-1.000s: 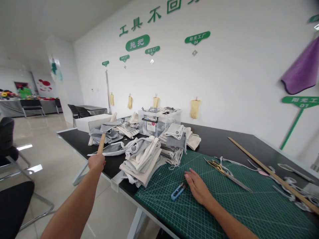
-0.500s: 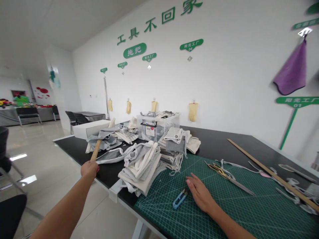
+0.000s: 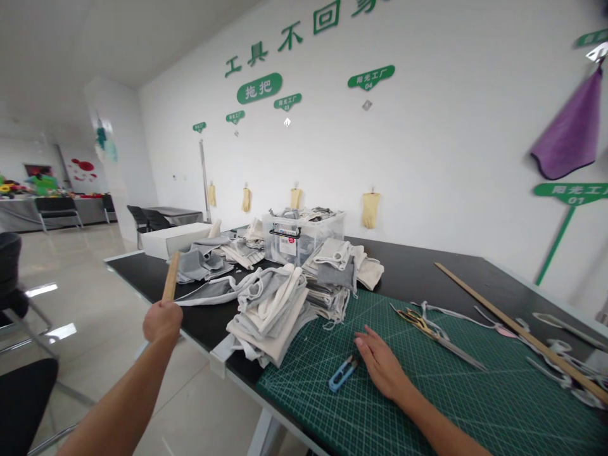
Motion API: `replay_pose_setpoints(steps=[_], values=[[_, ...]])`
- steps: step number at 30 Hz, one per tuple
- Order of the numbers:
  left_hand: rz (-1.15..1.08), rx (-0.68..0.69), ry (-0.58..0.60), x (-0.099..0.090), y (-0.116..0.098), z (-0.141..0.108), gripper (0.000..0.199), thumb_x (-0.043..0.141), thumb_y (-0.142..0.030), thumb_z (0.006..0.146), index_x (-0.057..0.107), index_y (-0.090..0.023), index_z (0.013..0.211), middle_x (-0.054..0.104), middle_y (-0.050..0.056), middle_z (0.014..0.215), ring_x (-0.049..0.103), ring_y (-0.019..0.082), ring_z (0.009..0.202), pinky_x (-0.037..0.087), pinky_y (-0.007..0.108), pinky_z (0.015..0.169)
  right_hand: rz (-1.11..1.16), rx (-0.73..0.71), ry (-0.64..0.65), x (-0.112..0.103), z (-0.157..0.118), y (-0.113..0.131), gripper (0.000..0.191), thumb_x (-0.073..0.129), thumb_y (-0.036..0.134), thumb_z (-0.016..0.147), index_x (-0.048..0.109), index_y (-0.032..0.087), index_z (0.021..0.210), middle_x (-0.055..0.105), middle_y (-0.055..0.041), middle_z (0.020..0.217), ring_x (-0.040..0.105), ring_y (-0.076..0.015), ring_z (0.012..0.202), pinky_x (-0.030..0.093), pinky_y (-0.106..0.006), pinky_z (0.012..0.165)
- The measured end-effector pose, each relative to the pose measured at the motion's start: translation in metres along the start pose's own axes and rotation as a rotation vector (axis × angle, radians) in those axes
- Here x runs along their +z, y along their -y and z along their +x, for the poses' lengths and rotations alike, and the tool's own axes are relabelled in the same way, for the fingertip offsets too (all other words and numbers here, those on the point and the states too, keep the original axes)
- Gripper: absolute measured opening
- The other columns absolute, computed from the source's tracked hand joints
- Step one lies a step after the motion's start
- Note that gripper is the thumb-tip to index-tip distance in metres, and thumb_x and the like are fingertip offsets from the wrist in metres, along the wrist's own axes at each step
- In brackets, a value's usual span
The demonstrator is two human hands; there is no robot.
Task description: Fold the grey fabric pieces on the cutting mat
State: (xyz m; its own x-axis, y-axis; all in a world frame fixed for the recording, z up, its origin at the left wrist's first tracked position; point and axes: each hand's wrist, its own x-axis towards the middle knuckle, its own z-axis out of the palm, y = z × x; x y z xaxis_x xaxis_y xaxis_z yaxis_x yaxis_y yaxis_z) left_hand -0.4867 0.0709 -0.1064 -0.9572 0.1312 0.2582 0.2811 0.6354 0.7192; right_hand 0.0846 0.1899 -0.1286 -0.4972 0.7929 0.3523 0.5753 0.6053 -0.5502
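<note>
Head: probable ruler [image 3: 171,277] in left hand [image 3: 163,321].

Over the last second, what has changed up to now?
The left hand, gripping the stick, has moved left; the stick's far end has shifted from over the middle of the grey cloth to its left edge. Nothing was visibly taken or let go. The right hand stayed by the blue snips; the scissors lie as before.

Wooden stick [image 3: 170,277], matt cloth [image 3: 273,316] — glossy floor [image 3: 190,411]
</note>
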Motion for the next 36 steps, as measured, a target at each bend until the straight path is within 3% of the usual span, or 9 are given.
replay_pose_setpoints(steps=[5, 10, 14, 20, 30, 36], values=[[0.066, -0.097, -0.012, -0.005, 0.016, -0.013, 0.044, 0.038, -0.04, 0.089, 0.062, -0.014, 0.115, 0.066, 0.019, 0.102, 0.064, 0.035, 0.095, 0.051, 0.046, 0.072, -0.001, -0.014, -0.002, 0.0, 0.001, 0.0, 0.058, 0.028, 0.055, 0.097, 0.071, 0.017, 0.105, 0.064, -0.0097, 0.125, 0.037, -0.0285, 0.137, 0.028, -0.051, 0.115], [0.112, -0.102, 0.038, -0.009, 0.023, -0.015, 0.046, 0.042, -0.04, 0.081, 0.066, -0.013, 0.11, 0.066, 0.022, 0.101, 0.064, 0.04, 0.094, 0.05, 0.049, 0.072, -0.001, -0.005, -0.002, 0.001, 0.002, -0.001, 0.059, 0.028, 0.056, 0.097, 0.069, 0.017, 0.113, 0.063, -0.0098, 0.127, 0.035, -0.0281, 0.138, 0.027, -0.05, 0.116], [0.123, -0.08, 0.052, -0.013, 0.019, -0.01, 0.048, 0.043, -0.04, 0.079, 0.064, -0.015, 0.115, 0.065, 0.022, 0.108, 0.062, 0.04, 0.098, 0.049, 0.052, 0.076, -0.016, -0.009, 0.002, 0.001, 0.002, 0.0, 0.061, 0.027, 0.056, 0.097, 0.068, 0.016, 0.116, 0.063, -0.0102, 0.126, 0.036, -0.0281, 0.138, 0.027, -0.05, 0.115], [0.116, -0.052, 0.091, -0.014, 0.013, -0.002, 0.045, 0.047, -0.039, 0.075, 0.068, -0.012, 0.106, 0.066, 0.023, 0.103, 0.063, 0.039, 0.092, 0.049, 0.048, 0.071, -0.026, -0.013, 0.009, 0.001, 0.003, 0.001, 0.061, 0.026, 0.055, 0.097, 0.067, 0.014, 0.117, 0.063, -0.0107, 0.127, 0.035, -0.0285, 0.138, 0.027, -0.05, 0.116], [0.039, 0.082, 0.054, -0.01, 0.01, -0.01, 0.042, 0.044, -0.037, 0.08, 0.069, -0.016, 0.108, 0.067, 0.019, 0.101, 0.062, 0.036, 0.094, 0.046, 0.042, 0.072, -0.012, -0.014, -0.004, 0.001, 0.001, 0.0, 0.058, 0.028, 0.053, 0.097, 0.068, 0.015, 0.116, 0.063, -0.0098, 0.127, 0.036, -0.0283, 0.138, 0.028, -0.05, 0.115], [-0.041, 0.141, 0.12, -0.01, 0.011, -0.008, 0.035, 0.051, -0.037, 0.083, 0.069, -0.015, 0.103, 0.067, 0.013, 0.082, 0.064, 0.029, 0.087, 0.047, 0.041, 0.073, -0.007, -0.01, -0.002, 0.001, 0.001, 0.001, 0.059, 0.029, 0.054, 0.097, 0.068, 0.014, 0.116, 0.063, -0.0105, 0.126, 0.036, -0.028, 0.138, 0.027, -0.05, 0.115]])
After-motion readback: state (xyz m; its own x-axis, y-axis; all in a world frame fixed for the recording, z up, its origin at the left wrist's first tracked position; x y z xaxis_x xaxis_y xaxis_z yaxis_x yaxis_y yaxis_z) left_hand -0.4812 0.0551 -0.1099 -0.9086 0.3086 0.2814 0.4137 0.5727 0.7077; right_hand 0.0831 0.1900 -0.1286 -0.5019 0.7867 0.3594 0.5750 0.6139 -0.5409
